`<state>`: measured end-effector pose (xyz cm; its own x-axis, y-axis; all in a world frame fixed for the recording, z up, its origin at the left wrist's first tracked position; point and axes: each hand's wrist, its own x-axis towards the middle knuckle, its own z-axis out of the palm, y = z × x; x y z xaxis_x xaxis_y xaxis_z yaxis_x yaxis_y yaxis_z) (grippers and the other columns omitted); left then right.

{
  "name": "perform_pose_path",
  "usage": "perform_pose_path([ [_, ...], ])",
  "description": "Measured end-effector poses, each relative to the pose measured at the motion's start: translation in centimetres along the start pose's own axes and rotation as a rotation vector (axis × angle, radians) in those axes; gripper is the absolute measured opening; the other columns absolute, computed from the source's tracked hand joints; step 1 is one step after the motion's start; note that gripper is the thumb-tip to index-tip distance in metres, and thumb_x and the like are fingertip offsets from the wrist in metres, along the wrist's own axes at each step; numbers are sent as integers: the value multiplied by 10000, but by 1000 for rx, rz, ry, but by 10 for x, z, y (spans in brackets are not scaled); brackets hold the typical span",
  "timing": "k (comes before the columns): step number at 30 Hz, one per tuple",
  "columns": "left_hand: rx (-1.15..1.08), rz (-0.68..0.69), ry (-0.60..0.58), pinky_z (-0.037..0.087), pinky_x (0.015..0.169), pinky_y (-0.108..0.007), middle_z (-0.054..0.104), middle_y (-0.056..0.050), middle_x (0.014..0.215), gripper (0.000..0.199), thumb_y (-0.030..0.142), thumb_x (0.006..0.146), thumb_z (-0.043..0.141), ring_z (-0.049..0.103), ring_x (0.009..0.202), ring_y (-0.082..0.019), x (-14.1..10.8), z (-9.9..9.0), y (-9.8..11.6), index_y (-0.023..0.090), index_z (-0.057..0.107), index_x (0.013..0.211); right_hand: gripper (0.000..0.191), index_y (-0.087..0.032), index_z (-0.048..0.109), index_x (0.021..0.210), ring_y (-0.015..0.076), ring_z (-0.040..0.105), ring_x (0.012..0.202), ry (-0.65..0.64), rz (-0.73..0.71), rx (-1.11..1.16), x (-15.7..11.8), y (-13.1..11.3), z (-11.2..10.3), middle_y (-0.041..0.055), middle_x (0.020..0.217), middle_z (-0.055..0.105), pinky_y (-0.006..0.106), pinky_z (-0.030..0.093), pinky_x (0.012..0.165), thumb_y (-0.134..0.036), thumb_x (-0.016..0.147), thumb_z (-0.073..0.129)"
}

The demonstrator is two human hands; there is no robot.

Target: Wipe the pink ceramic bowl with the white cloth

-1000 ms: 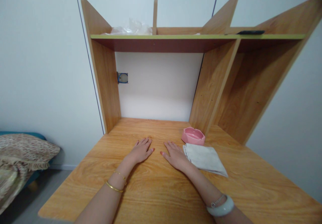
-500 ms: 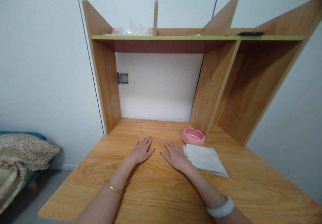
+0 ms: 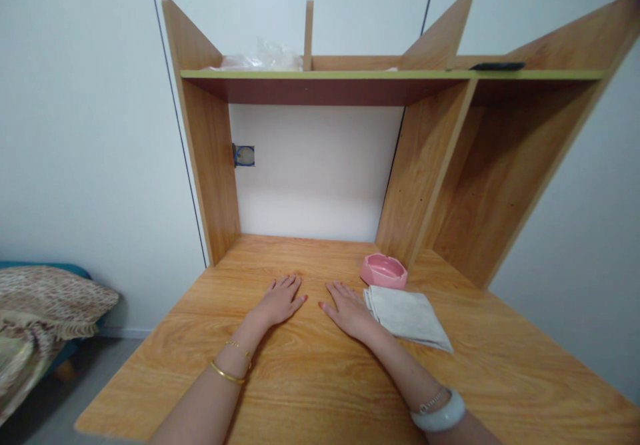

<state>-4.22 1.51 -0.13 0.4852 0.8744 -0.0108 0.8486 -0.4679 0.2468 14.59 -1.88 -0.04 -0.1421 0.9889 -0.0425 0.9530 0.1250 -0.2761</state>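
My left hand (image 3: pixel 281 300) lies flat, palm down, on the wooden desk (image 3: pixel 320 378), its thumb out to the side. To its right my right hand (image 3: pixel 349 310) rests the same way, fingers stretched out. Neither holds anything. Just right of my right hand is a folded pale grey cloth (image 3: pixel 410 316); the hand's edge overlaps it in view, and I cannot tell whether they touch. Behind the cloth stands a pink angular ashtray (image 3: pixel 384 272), with nothing visible inside.
A wooden shelf unit (image 3: pixel 310 75) rises from the desk's back. On its shelf sit a clear plastic bag (image 3: pixel 265 56) and a flat black object (image 3: pixel 499 66). An uncovered wall box (image 3: pixel 245 156) shows blue wire. At far left, a patterned blanket (image 3: pixel 45 298) covers blue furniture.
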Motion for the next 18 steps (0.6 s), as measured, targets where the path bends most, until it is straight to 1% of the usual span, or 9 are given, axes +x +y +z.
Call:
perform_pose_path([
  [18, 0, -4, -1, 111, 1057, -434, 185, -108, 1446, 661, 545, 856, 163, 123, 1335, -227, -1, -1, 1, 143, 207, 1379, 652, -98, 242, 1374, 243, 152, 1327, -2, 6, -2, 1, 0, 1, 129, 1438, 222, 390, 141, 1053, -489, 854, 281],
])
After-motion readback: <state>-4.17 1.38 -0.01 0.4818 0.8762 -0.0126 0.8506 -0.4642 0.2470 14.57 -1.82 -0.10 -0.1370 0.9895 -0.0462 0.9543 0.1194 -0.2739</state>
